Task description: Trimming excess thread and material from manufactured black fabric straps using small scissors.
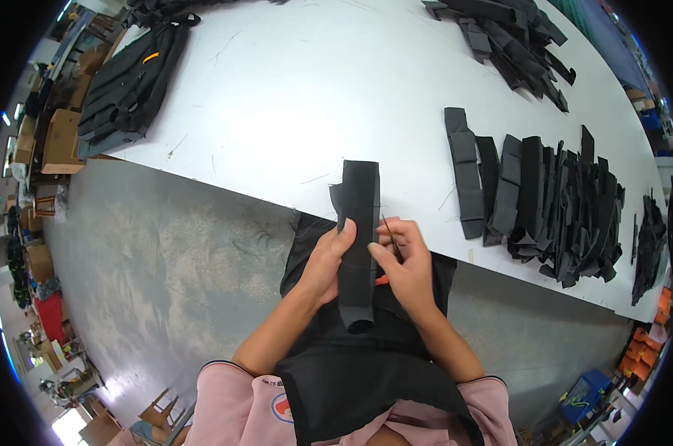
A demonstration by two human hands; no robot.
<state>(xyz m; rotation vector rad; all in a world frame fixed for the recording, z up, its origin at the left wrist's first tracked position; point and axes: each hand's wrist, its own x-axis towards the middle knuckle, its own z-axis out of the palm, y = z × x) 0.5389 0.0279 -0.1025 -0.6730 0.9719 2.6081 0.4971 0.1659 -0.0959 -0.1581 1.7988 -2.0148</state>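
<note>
A long strip of black fabric (360, 215) stands lengthwise in front of me, its far end over the table's edge and its near end curled over my black apron (396, 364). My left hand (323, 262) is closed on the strip's left side, thumb lying on top. At the strip's right edge, my right hand (409, 266) is closed around small dark scissors (394, 244), blades pointing away from me. A bit of orange-red, perhaps their handle, shows beside the palm. The right thumb and fingertips are at the fabric's edge. Loose threads hang near both hands.
The white table (269, 97) slants across ahead. A row of black fabric strips (530, 193) lies on its right, with another heap (511, 44) farther back. A black backpack (132, 89) lies at the far left. Orange bins (640, 353) and a blue crate (585, 394) stand lower right.
</note>
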